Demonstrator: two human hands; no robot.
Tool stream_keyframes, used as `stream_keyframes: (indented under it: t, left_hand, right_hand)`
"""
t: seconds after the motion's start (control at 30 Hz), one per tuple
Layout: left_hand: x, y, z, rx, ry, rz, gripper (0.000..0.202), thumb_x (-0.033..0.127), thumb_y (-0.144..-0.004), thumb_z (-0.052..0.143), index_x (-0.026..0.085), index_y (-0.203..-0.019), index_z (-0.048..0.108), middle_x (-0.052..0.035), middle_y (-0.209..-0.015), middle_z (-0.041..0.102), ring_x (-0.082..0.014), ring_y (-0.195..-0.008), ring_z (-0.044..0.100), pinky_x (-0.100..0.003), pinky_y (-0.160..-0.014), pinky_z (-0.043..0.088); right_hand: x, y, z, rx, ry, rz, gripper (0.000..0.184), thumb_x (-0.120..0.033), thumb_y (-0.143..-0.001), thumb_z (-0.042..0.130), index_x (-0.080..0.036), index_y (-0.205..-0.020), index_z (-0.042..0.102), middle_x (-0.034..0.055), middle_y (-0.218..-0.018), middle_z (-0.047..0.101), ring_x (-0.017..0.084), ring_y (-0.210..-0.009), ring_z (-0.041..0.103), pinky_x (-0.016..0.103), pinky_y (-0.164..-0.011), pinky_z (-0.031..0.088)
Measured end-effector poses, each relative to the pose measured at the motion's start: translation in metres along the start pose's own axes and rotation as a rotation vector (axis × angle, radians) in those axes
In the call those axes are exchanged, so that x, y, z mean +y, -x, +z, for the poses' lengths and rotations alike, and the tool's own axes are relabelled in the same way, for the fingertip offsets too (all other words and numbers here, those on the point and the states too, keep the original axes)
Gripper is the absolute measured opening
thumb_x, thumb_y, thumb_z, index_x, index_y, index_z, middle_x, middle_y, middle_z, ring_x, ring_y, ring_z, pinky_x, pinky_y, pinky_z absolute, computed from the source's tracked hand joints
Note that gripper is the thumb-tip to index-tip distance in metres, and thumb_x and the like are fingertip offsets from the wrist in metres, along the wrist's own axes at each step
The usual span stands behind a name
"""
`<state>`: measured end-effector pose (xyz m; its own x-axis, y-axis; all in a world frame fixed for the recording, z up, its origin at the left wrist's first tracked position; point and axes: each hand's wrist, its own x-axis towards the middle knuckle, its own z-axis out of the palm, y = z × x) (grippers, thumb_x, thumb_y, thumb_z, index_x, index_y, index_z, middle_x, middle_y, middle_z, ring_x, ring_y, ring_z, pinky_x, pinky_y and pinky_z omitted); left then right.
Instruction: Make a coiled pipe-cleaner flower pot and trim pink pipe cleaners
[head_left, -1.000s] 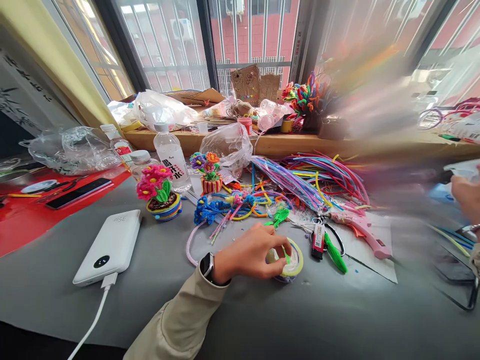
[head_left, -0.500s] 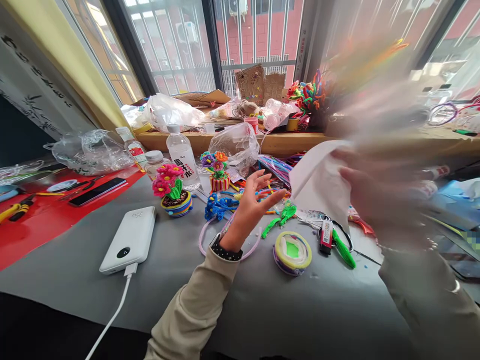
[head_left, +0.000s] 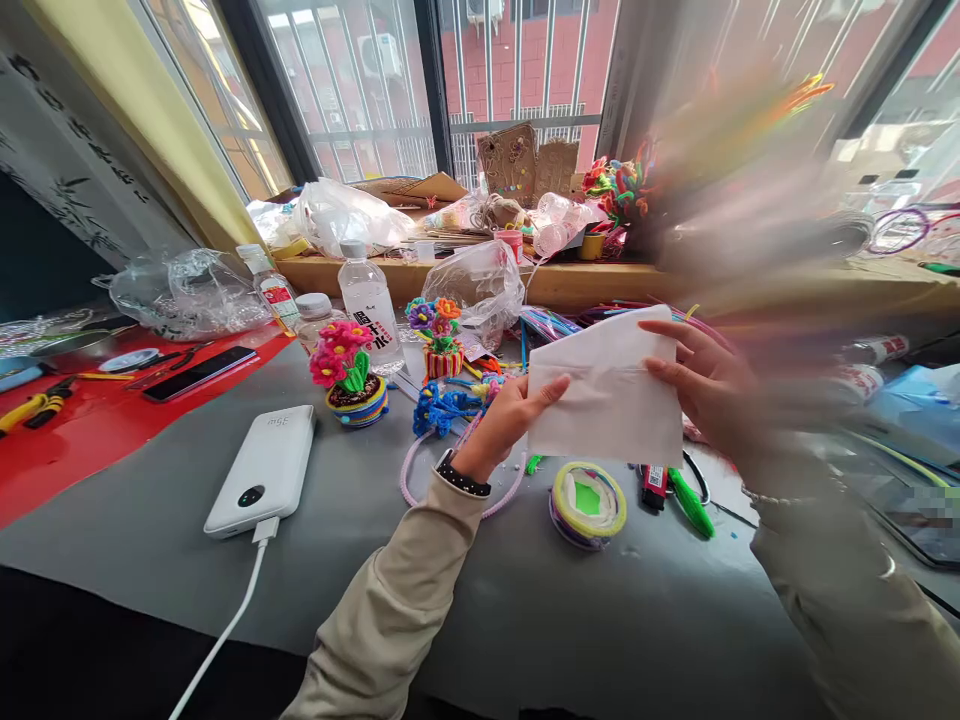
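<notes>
Both hands hold a folded white paper tissue up above the grey table. My left hand pinches its left edge, and my right hand grips its right edge with fingers curled round it. Just below the tissue a small round pot wrapped in coloured pipe cleaner, with a green piece inside, sits on the table. To its right lie a red lighter and a green pipe-cleaner piece.
A white power bank with its cable lies at the left. Pipe-cleaner flower pots, a water bottle, plastic bags and loose pipe cleaners crowd the back. A phone rests on the red mat.
My left hand left the round pot and rose. My right hand swung in with the white tissue, and now both hands hold it by its edges.
</notes>
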<state>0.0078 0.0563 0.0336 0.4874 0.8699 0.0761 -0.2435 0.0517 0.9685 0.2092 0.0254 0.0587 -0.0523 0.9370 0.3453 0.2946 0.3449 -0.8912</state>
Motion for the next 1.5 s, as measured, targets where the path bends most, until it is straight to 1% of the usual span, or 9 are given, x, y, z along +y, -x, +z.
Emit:
stream_keyframes:
  t: [0.2, 0.47, 0.6, 0.8, 0.93, 1.07, 1.23, 1.33, 1.5]
  left_hand:
    - [-0.005, -0.005, -0.002, 0.202, 0.043, 0.047, 0.036, 0.044, -0.063, 0.065, 0.012, -0.08, 0.065, -0.0021, -0.072, 0.065, -0.011, -0.064, 0.055, -0.023, -0.061, 0.042]
    - [-0.004, -0.006, -0.007, 0.223, -0.004, 0.213, 0.029, 0.031, -0.061, 0.065, 0.016, -0.086, 0.065, -0.0005, -0.077, 0.065, -0.0109, -0.07, 0.054, -0.022, -0.065, 0.041]
    - [-0.005, -0.008, -0.012, 0.253, -0.095, 0.299, 0.013, 0.023, -0.062, 0.059, 0.015, -0.071, 0.064, 0.0014, -0.071, 0.061, -0.0086, -0.065, 0.05, -0.019, -0.059, 0.038]
    - [-0.001, -0.003, -0.012, 0.178, -0.101, 0.28, 0.007, 0.017, -0.064, 0.052, 0.016, -0.067, 0.057, 0.0044, -0.061, 0.052, -0.0046, -0.05, 0.041, -0.016, -0.045, 0.03]
    - [-0.001, -0.002, -0.011, 0.15, -0.064, 0.287, 0.009, 0.017, -0.063, 0.055, 0.017, -0.071, 0.058, 0.0033, -0.066, 0.056, -0.0059, -0.055, 0.046, -0.016, -0.048, 0.034]
    - [0.0, -0.005, -0.01, 0.149, 0.042, 0.237, 0.029, 0.032, -0.071, 0.055, 0.019, -0.096, 0.058, -0.0007, -0.08, 0.063, -0.0114, -0.07, 0.056, -0.019, -0.056, 0.041]
    - [-0.004, -0.007, -0.011, 0.044, 0.13, -0.024, 0.048, 0.053, -0.07, 0.052, 0.012, -0.094, 0.061, -0.0064, -0.083, 0.066, -0.0177, -0.078, 0.059, -0.027, -0.068, 0.046]
    - [-0.01, -0.008, -0.011, 0.124, 0.021, 0.003, 0.037, 0.04, -0.061, 0.068, 0.013, -0.086, 0.063, -0.0027, -0.08, 0.066, -0.0149, -0.075, 0.058, -0.025, -0.07, 0.045]
    - [-0.015, -0.008, -0.009, 0.181, -0.037, 0.114, 0.033, 0.037, -0.067, 0.063, 0.014, -0.09, 0.06, -0.0017, -0.082, 0.064, -0.0137, -0.08, 0.056, -0.025, -0.073, 0.044]
  right_hand:
    - [-0.001, -0.001, 0.004, -0.057, -0.01, 0.076, 0.052, -0.036, -0.067, 0.064, -0.025, -0.115, 0.047, 0.0055, -0.103, 0.059, 0.016, -0.08, 0.058, 0.026, -0.062, 0.051]
    - [-0.004, 0.003, 0.004, 0.059, -0.002, 0.014, 0.083, -0.03, -0.072, 0.058, -0.029, -0.138, 0.008, 0.0041, -0.1, 0.063, 0.016, -0.078, 0.059, 0.029, -0.064, 0.052]
    - [0.0, 0.002, -0.002, 0.016, 0.031, -0.043, 0.073, -0.029, -0.074, 0.055, -0.028, -0.137, 0.017, 0.0024, -0.09, 0.066, 0.015, -0.073, 0.058, 0.03, -0.066, 0.05]
    - [0.015, -0.006, -0.001, 0.078, -0.31, 0.082, 0.052, -0.053, -0.078, 0.043, -0.029, -0.123, 0.038, 0.0048, -0.125, 0.048, 0.014, -0.085, 0.059, 0.03, -0.073, 0.05]
    - [0.017, -0.004, 0.002, -0.158, -0.262, 0.304, 0.054, -0.051, -0.063, 0.063, -0.018, -0.104, 0.057, 0.0076, -0.097, 0.064, 0.018, -0.081, 0.061, 0.028, -0.07, 0.05]
    - [0.015, -0.002, 0.003, -0.069, -0.223, 0.428, 0.029, -0.04, -0.059, 0.07, -0.017, -0.077, 0.064, 0.0017, -0.072, 0.066, 0.011, -0.059, 0.059, 0.02, -0.054, 0.048]
    - [0.015, -0.004, 0.001, 0.012, -0.293, 0.47, 0.026, -0.04, -0.057, 0.071, -0.017, -0.068, 0.063, 0.0, -0.061, 0.063, 0.009, -0.05, 0.055, 0.018, -0.044, 0.044]
    - [0.015, -0.005, 0.001, 0.023, -0.333, 0.449, 0.03, -0.043, -0.057, 0.07, -0.018, -0.071, 0.062, -0.0002, -0.065, 0.065, 0.009, -0.053, 0.057, 0.019, -0.048, 0.046]
    - [0.015, -0.004, 0.003, -0.211, -0.329, 0.379, 0.046, -0.041, -0.063, 0.067, -0.019, -0.102, 0.056, 0.0044, -0.096, 0.065, 0.017, -0.082, 0.061, 0.028, -0.071, 0.05]
